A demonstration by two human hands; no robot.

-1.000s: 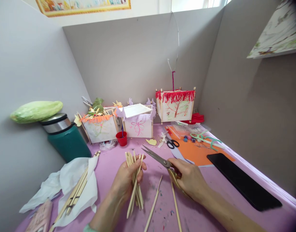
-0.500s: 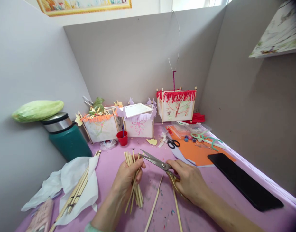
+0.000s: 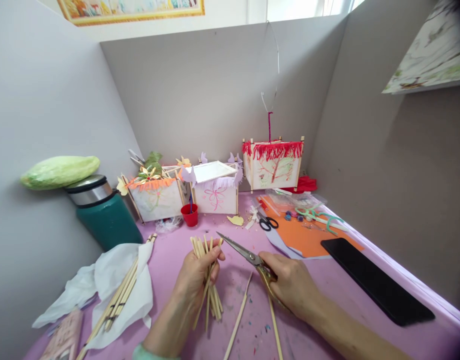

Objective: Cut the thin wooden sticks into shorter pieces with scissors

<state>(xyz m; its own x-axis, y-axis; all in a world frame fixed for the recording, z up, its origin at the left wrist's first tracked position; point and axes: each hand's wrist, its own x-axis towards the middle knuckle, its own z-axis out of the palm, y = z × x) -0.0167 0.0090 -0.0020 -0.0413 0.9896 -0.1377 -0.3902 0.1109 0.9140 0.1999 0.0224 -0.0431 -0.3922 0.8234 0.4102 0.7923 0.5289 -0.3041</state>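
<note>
A bundle of pale wooden sticks [image 3: 214, 300] is gripped in my left hand [image 3: 198, 267], the upper ends poking out above the fingers. My right hand [image 3: 290, 280] is wrapped round the gold handles of the scissors [image 3: 248, 255]. Their blades are together and point up and left, the tips just above the stick ends by my left thumb. Between and below my hands, a loose stick [image 3: 237, 325] lies on the purple table [image 3: 308, 330]. Another stick [image 3: 275, 325] runs from beneath the scissors toward the front edge.
Decorated paper lanterns [image 3: 277, 167] stand at the back beside a red cup [image 3: 189, 215]. On the right are black-handled scissors [image 3: 268, 223], orange paper [image 3: 308, 240] and a black phone [image 3: 376, 280]. A green bottle [image 3: 108, 220] and more sticks on white tissue [image 3: 98, 270] are at the left.
The scissor blades have closed from slightly open. Some sticks in my left hand have shifted a little.
</note>
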